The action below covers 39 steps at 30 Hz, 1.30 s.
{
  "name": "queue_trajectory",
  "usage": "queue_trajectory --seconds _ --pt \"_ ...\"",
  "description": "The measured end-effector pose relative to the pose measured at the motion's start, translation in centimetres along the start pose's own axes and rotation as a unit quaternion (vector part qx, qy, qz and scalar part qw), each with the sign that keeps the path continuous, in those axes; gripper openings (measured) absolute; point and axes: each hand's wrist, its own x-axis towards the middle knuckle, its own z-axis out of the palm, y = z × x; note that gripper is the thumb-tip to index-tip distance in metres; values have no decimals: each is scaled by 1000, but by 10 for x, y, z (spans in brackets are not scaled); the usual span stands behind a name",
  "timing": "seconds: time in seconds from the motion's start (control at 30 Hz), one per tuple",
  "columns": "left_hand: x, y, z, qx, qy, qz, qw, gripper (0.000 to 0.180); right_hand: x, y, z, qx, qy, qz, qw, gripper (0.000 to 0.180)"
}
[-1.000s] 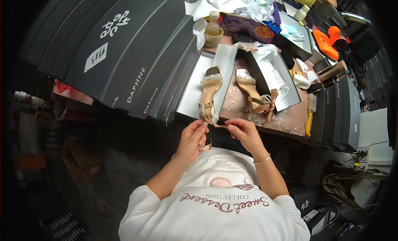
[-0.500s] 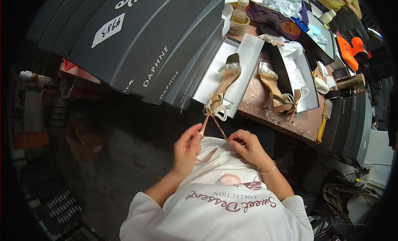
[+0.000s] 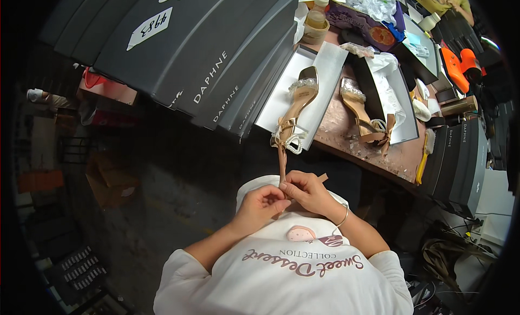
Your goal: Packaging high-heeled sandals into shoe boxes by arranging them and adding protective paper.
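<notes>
Cluttered workbench above a dim floor, seen from overhead. Closest in, both hands meeting just over the chest of a white printed shirt. Left hand curled narrow, fingertips pinched on the end of a tan strap. Right hand touching the left, fingers closed on the same strap end, a thin bracelet at the wrist; a short tan tab sticking out just past its knuckles. Running straight up from the hands to a tan high-heeled sandal with beaded trim, heel end hanging over the bench edge, toe resting on a white box lid. Just right of that, beyond the right hand, a second matching sandal lying on the bare bench top with a bow at its heel. Up and left of the left hand, a leaning row of dark grey shoe boxes. Farther right, more dark boxes stacked on edge. Farthest off, a small bottle, crumpled plastic wrap and an orange tool.
</notes>
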Motion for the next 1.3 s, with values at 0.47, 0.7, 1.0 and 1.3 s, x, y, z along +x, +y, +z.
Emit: queue_trajectory --seconds 0.47,0.7,1.0,1.3 --pt "67 -4 -16 -310 47 -80 946 18 -4 -22 5 -135 -98 -79 983 13" --pt "66 13 -27 -241 53 -122 961 33 -7 -38 7 -293 -36 -177 939 14" --pt "70 17 -33 -240 -25 -170 956 31 -7 -29 3 -96 -145 -74 982 17" --pt "70 1 -39 -294 -64 -196 933 26 -9 -18 -1 -42 -195 -43 979 20"
